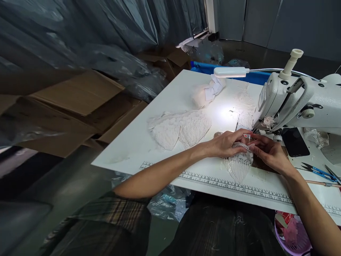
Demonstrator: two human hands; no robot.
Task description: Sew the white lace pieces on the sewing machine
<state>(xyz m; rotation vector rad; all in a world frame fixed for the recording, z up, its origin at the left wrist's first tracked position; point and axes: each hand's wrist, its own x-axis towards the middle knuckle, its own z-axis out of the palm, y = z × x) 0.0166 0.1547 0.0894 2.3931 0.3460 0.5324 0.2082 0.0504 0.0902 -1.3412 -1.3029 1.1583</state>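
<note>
My left hand [227,143] lies over a piece of white lace [238,167] on the white table [149,142], its fingers pressing the lace's top edge. My right hand [269,152] meets it from the right and pinches the same lace edge just in front of the needle area of the white sewing machine [301,103]. The rest of the lace hangs down toward the printed ruler [239,186] along the table's front edge.
More lace pieces [181,128] lie at mid-table and a white fabric bundle [206,93] farther back under the machine's lamp [230,72]. A dark phone [295,142], blue-handled snips [318,171] and scissors [333,174] lie at right. Cardboard boxes [80,106] stand left; a purple basket [291,234] sits below.
</note>
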